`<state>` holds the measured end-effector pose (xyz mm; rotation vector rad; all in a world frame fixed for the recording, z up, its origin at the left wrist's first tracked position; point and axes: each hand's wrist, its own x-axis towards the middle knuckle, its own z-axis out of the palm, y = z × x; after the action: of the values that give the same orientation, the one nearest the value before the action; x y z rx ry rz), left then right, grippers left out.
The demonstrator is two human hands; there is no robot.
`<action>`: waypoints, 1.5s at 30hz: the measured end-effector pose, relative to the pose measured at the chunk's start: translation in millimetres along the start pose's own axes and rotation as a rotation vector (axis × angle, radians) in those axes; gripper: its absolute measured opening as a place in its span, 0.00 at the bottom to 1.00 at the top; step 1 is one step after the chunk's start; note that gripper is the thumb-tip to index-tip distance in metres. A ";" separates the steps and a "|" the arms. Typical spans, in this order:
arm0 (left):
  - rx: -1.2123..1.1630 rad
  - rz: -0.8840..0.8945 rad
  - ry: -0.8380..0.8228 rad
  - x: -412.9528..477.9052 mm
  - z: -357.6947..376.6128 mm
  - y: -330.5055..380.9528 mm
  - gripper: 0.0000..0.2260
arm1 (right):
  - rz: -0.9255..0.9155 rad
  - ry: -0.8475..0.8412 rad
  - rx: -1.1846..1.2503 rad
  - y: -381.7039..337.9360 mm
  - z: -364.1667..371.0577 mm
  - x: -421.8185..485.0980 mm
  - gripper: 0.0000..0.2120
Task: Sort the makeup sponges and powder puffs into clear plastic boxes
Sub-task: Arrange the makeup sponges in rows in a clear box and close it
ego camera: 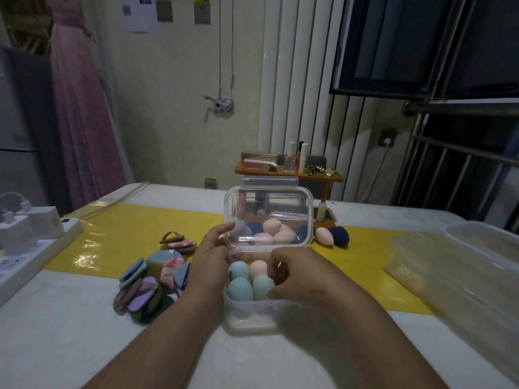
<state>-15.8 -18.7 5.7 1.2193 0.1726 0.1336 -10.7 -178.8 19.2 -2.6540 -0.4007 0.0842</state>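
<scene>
A white table (pixel 84 346) fills the lower view, and a glossy yellow strip (pixel 112 234) crosses it from left to right. At the right edge sit stacked clear tubs (pixel 463 265), well apart from the hands.

At the centre, just in front of the person, is a clear plastic box (pixel 247 315) with its long side running left to right. Its lid (pixel 269 197) is open and stands upright at the far edge.

To the left of the box lies a loose heap of flat powder puffs (pixel 148 282) in lilac, grey-blue, pink and brown, overlapping each other.

Four egg-shaped sponges (pixel 240 289) stand packed in the left part of the box, three teal or pale green and one peach, with their long axes roughly upright and their rounded ends up. Peach, navy and lilac sponges lie on their sides behind the lid. Two more loose ones (pixel 323 234), peach and navy, lie to the right of the lid.

The left hand (pixel 210 254) lies against the lid's left edge with the index fingertip on the rim. I cannot tell whether it grips. The right hand (pixel 297 273) curls into the box beside the green and peach sponges, and I cannot tell whether it holds one.
</scene>
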 end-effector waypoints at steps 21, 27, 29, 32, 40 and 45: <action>-0.008 -0.020 -0.008 2.0 -1.4 -0.5 0.23 | 0.009 -0.022 0.042 -1.4 1.8 1.3 0.11; 0.001 -0.012 -0.001 2.7 -1.4 -1.1 0.24 | 0.016 0.026 0.100 2.5 0.1 -0.4 0.12; -0.013 -0.018 -0.002 3.0 -1.5 -1.4 0.23 | 0.001 0.032 0.107 2.5 -0.9 -2.3 0.12; -0.012 -0.011 -0.002 2.5 -1.4 -1.0 0.23 | -0.022 0.044 0.100 1.6 -2.5 -3.8 0.13; -0.011 -0.005 -0.002 1.5 -0.8 0.3 0.25 | -0.078 0.267 0.252 10.1 -4.9 -3.3 0.09; -0.015 0.002 0.008 0.8 0.8 0.1 0.26 | 0.000 0.560 0.389 29.2 -11.2 3.7 0.08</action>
<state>-14.9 -19.2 6.0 1.2044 0.1772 0.1411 1.9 -207.5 16.3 -2.1702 -0.1716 -0.5173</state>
